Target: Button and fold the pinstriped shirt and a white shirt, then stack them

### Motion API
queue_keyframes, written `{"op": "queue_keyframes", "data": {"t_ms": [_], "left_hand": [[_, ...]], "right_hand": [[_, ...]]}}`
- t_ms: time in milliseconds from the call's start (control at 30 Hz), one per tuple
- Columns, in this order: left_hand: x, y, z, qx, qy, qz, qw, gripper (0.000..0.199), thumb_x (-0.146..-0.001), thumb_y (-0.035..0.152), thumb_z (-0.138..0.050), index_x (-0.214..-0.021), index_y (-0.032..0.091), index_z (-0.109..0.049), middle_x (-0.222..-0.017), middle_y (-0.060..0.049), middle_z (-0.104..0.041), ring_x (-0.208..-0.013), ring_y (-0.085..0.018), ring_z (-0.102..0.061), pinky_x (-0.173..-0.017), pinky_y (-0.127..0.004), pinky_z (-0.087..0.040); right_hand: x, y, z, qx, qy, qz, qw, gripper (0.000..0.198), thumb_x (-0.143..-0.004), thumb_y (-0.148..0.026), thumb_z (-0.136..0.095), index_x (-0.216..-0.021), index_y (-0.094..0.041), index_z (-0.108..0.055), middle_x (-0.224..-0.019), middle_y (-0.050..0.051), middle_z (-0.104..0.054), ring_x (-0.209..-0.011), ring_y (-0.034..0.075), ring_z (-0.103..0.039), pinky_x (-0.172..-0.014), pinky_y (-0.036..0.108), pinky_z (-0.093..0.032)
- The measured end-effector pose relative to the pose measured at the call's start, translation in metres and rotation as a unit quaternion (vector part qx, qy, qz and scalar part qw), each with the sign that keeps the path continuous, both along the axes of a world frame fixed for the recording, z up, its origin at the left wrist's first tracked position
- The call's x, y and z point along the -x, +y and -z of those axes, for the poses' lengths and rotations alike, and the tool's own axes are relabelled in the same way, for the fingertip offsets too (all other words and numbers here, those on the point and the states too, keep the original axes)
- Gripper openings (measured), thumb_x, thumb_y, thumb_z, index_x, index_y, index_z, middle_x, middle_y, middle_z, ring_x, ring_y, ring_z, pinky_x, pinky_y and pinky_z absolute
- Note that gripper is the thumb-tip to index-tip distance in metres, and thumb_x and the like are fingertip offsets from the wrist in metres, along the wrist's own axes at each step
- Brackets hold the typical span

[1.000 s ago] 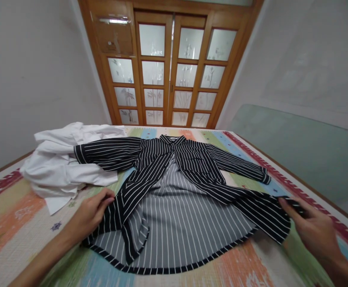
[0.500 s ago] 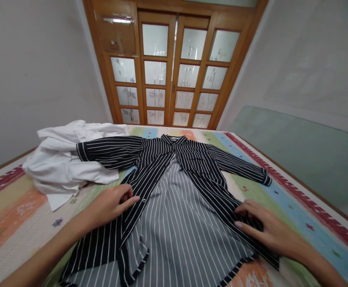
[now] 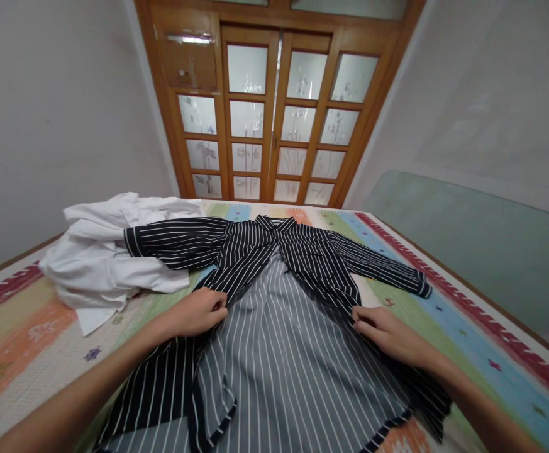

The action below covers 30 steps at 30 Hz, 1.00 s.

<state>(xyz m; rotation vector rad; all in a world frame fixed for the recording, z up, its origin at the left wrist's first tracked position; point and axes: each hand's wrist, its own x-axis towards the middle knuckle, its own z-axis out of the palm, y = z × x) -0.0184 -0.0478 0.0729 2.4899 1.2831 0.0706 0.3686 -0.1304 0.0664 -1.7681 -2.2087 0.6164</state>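
Observation:
A black shirt with white stripes (image 3: 297, 251) lies spread on its back, collar away from me and sleeves out to both sides. Its front hangs apart, so the grey striped inside (image 3: 278, 352) shows. My left hand (image 3: 203, 311) pinches the front edge on the left side. On the other side, my right hand (image 3: 380, 330) is closed on the opposite front edge, which lifts a little from the back panel. The left cuff rests on a crumpled white garment (image 3: 104, 270).
Everything lies on a bed-like surface with a colourful striped cover (image 3: 482, 333). A pale green panel (image 3: 467, 233) stands along the right side. Wooden doors with glass panes (image 3: 274, 119) are beyond the far edge, between grey walls.
Both hands have closed on the shirt's front edges. My right hand has moved inward and away from me, and the right front panel has shifted with it. My left hand has moved slightly right.

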Motion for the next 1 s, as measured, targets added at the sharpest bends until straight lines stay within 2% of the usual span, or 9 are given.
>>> {"op": "queue_keyframes", "data": {"t_ms": [133,233,300,400,567,700,800,867,1000], "left_hand": [[-0.009,0.006,-0.029,0.01,-0.102,0.02,0.995,0.024,-0.083,0.028,-0.04,-0.06,0.02,-0.041,-0.057,0.003,-0.048,-0.058,-0.014,-0.046,-0.058,-0.026,-0.029],[-0.031,0.008,-0.047,0.005,-0.155,0.037,0.987,0.024,-0.083,0.028,-0.04,-0.061,0.02,-0.04,-0.059,0.004,-0.047,-0.06,-0.013,-0.046,-0.06,-0.025,-0.031],[-0.05,0.008,-0.051,0.002,-0.17,0.059,0.984,0.024,-0.084,0.026,-0.04,-0.061,0.019,-0.041,-0.06,0.004,-0.047,-0.061,-0.013,-0.046,-0.06,-0.024,-0.032],[-0.08,0.008,-0.043,0.012,-0.16,0.109,0.981,0.023,-0.085,0.023,-0.041,-0.063,0.018,-0.045,-0.061,0.004,-0.05,-0.06,-0.012,-0.048,-0.059,-0.023,-0.034],[-0.116,0.004,-0.007,0.052,-0.066,0.21,0.974,0.022,-0.088,0.023,-0.044,-0.071,0.016,-0.057,-0.07,-0.001,-0.062,-0.061,-0.013,-0.053,-0.06,-0.024,-0.039],[-0.122,0.001,0.011,0.084,0.026,0.244,0.966,0.023,-0.086,0.027,-0.05,-0.069,0.016,-0.061,-0.064,-0.002,-0.062,-0.054,-0.014,-0.052,-0.055,-0.025,-0.039],[-0.117,0.004,0.011,0.098,0.0,0.256,0.962,0.02,-0.086,0.024,-0.052,-0.07,0.015,-0.061,-0.065,0.0,-0.061,-0.056,-0.012,-0.052,-0.057,-0.023,-0.04],[-0.113,0.009,0.008,0.11,-0.05,0.259,0.958,0.015,-0.084,0.018,-0.052,-0.071,0.016,-0.06,-0.067,0.002,-0.06,-0.059,-0.01,-0.052,-0.059,-0.021,-0.04],[-0.108,0.014,0.005,0.146,-0.105,0.247,0.952,0.014,-0.082,0.015,-0.052,-0.069,0.016,-0.056,-0.063,0.005,-0.055,-0.058,-0.009,-0.05,-0.058,-0.019,-0.038]], "right_hand": [[0.002,0.008,-0.024,-0.016,0.153,0.028,0.988,0.019,-0.08,-0.034,-0.043,-0.065,-0.022,-0.04,-0.066,-0.001,-0.046,-0.066,0.016,-0.046,-0.063,0.027,-0.036],[0.012,0.015,-0.036,-0.02,0.267,0.048,0.962,0.02,-0.076,-0.035,-0.047,-0.064,-0.022,-0.038,-0.064,-0.003,-0.039,-0.062,0.014,-0.039,-0.058,0.026,-0.033],[0.022,0.02,-0.04,0.001,0.326,0.048,0.944,0.022,-0.076,-0.037,-0.047,-0.064,-0.022,-0.035,-0.062,-0.004,-0.034,-0.057,0.013,-0.033,-0.054,0.026,-0.029],[0.039,0.026,-0.042,0.035,0.368,0.025,0.929,0.025,-0.077,-0.037,-0.047,-0.064,-0.023,-0.032,-0.061,-0.005,-0.03,-0.054,0.012,-0.027,-0.051,0.026,-0.025],[0.067,0.032,-0.03,0.076,0.335,-0.06,0.937,0.022,-0.078,-0.034,-0.046,-0.065,-0.022,-0.034,-0.063,-0.005,-0.032,-0.058,0.012,-0.03,-0.056,0.025,-0.027],[0.081,0.03,-0.007,0.131,0.265,-0.132,0.946,0.02,-0.079,-0.029,-0.043,-0.063,-0.021,-0.036,-0.062,-0.005,-0.035,-0.061,0.011,-0.035,-0.059,0.025,-0.029],[0.086,0.026,0.009,0.19,0.214,-0.183,0.941,0.017,-0.078,-0.025,-0.046,-0.063,-0.021,-0.04,-0.059,-0.006,-0.04,-0.056,0.01,-0.038,-0.055,0.024,-0.028],[0.087,0.023,0.017,0.178,0.213,-0.195,0.941,0.018,-0.077,-0.023,-0.048,-0.061,-0.02,-0.041,-0.056,-0.006,-0.041,-0.053,0.009,-0.037,-0.053,0.024,-0.027],[0.085,0.022,0.029,0.105,0.323,-0.134,0.931,0.024,-0.075,-0.026,-0.047,-0.055,-0.021,-0.033,-0.05,-0.006,-0.035,-0.05,0.009,-0.033,-0.051,0.024,-0.026]]}}
